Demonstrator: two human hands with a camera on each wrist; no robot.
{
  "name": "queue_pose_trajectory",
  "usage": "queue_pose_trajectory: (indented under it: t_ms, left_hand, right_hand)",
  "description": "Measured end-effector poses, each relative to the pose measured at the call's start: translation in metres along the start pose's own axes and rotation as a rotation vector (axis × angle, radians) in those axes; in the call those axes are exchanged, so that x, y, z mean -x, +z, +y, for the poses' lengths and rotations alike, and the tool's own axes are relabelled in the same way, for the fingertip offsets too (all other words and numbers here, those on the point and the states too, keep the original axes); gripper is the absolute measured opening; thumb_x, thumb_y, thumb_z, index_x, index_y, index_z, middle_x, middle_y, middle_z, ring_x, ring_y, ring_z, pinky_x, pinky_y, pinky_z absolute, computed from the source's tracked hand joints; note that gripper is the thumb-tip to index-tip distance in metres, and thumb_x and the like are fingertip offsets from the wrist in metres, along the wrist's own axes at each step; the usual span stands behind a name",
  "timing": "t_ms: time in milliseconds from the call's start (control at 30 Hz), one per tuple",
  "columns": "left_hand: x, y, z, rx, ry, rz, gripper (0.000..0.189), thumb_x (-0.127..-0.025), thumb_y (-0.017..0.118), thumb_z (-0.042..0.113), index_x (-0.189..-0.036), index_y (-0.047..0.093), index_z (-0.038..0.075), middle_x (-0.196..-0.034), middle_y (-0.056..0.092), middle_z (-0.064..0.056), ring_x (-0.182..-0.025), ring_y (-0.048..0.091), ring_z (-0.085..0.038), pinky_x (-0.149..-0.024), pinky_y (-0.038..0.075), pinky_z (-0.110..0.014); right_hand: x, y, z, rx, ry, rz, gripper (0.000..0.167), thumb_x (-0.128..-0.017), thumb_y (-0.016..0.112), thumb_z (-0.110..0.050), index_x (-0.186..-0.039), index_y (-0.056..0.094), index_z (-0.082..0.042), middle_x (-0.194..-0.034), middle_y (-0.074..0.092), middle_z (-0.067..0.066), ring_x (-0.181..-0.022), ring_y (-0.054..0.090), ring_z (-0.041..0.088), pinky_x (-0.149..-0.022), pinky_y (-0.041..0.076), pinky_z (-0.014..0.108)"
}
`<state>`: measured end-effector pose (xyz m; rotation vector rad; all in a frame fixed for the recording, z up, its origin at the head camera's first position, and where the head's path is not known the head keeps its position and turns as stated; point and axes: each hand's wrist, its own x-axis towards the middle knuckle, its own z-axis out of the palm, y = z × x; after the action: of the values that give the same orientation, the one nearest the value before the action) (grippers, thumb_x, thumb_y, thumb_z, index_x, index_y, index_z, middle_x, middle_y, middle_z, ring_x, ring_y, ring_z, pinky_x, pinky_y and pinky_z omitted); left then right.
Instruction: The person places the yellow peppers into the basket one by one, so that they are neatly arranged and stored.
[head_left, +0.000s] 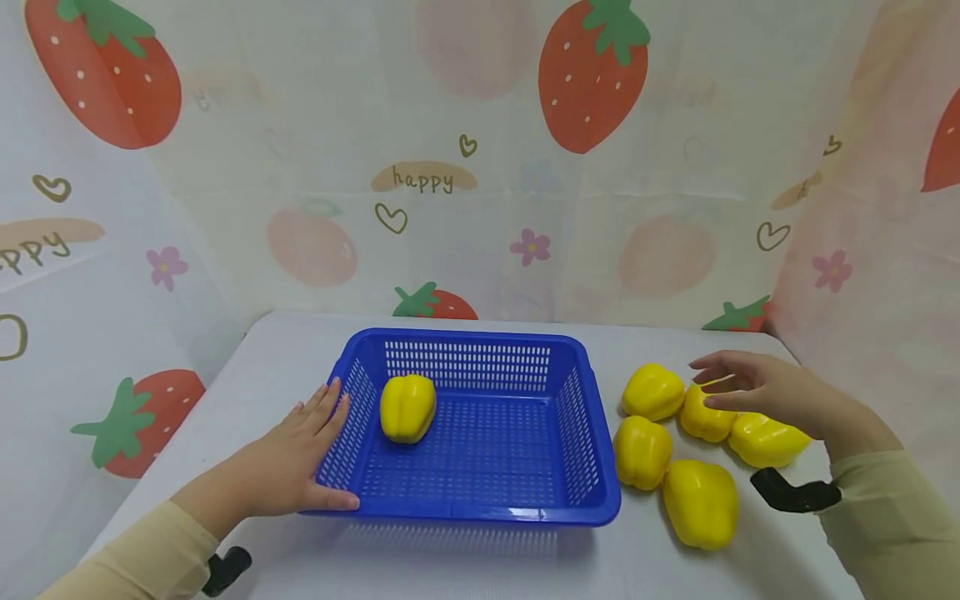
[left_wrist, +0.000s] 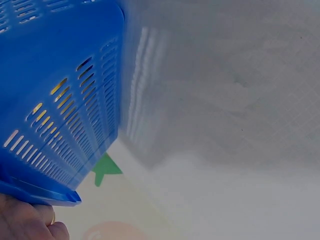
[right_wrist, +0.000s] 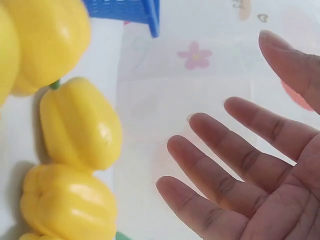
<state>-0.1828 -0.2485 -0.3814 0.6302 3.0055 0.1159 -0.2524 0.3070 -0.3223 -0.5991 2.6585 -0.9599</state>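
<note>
A blue plastic basket (head_left: 480,510) with slotted walls stands on the table, and one yellow bell pepper (head_left: 408,408) lies inside it near the left wall. My left hand (head_left: 288,458) rests on the basket's left rim with its fingers spread. To the right of the basket, several yellow bell peppers (head_left: 701,504) lie grouped on the table. Over the rear ones hovers my right hand (head_left: 772,392), its fingers loosely extended and holding nothing. In the right wrist view the palm (right_wrist: 295,200) faces the peppers (right_wrist: 80,125), apart from them.
A white cloth covers the table (head_left: 300,558). Behind and at both sides hangs a pale curtain (head_left: 480,125) printed with strawberries, hearts and flowers. Black straps (head_left: 797,492) show at both wrists. The basket's near wall stands close to the table's front part.
</note>
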Motion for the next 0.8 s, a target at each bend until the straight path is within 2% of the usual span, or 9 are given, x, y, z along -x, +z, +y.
queue_pose_trajectory:
  t_ms: [133,367,500,600,800]
  left_hand:
    - [0.0,0.0,0.0,-0.008,0.003,0.004,0.125,-0.059,0.045,0.086,-0.145,0.015,0.0,-0.152,0.001,-0.019,-0.138,0.005,-0.036,-0.107,0.014,-0.055]
    - [-0.001,-0.001,0.0,-0.02,0.006,0.014,0.125,-0.06,0.045,0.086,-0.145,0.015,-0.001,-0.152,0.002,-0.019,-0.138,0.005,-0.036,-0.107,0.014,-0.055]
    - [0.0,-0.001,0.001,-0.022,0.0,0.01,0.124,-0.061,0.047,0.084,-0.144,0.016,-0.002,-0.152,0.002,-0.019,-0.138,0.005,-0.036,-0.107,0.014,-0.056]
    - [0.0,-0.001,0.002,-0.022,0.0,0.006,0.123,-0.062,0.048,0.083,-0.144,0.015,-0.002,-0.152,0.002,-0.019,-0.138,0.005,-0.036,-0.107,0.014,-0.056]
    - [0.002,-0.002,0.003,-0.023,0.005,0.007,0.124,-0.061,0.046,0.084,-0.144,0.016,-0.003,-0.152,0.004,-0.02,-0.138,0.006,-0.037,-0.107,0.015,-0.056]
  right_hand:
    - [0.009,0.004,0.014,-0.024,0.042,-0.024,0.052,-0.088,0.061,-0.027,-0.13,0.044,-0.003,-0.122,0.055,0.019,-0.105,0.057,0.026,-0.082,0.05,0.028]
    - [0.017,0.016,0.034,-0.123,0.05,-0.065,0.051,-0.088,0.061,-0.021,-0.129,0.042,0.002,-0.123,0.051,0.025,-0.109,0.052,0.037,-0.079,0.047,0.018]
    - [0.018,0.024,0.042,-0.156,0.049,-0.084,0.052,-0.087,0.062,-0.021,-0.129,0.042,0.004,-0.123,0.051,0.026,-0.107,0.053,0.032,-0.079,0.047,0.018]
    - [0.02,0.032,0.048,-0.165,0.073,-0.09,0.055,-0.086,0.063,-0.022,-0.129,0.042,0.003,-0.124,0.05,0.025,-0.109,0.052,0.032,-0.08,0.047,0.022]
    - [0.026,0.042,0.057,-0.216,0.128,-0.145,0.057,-0.087,0.062,-0.022,-0.131,0.039,0.005,-0.129,0.043,0.03,-0.111,0.05,0.037,-0.087,0.048,0.042]
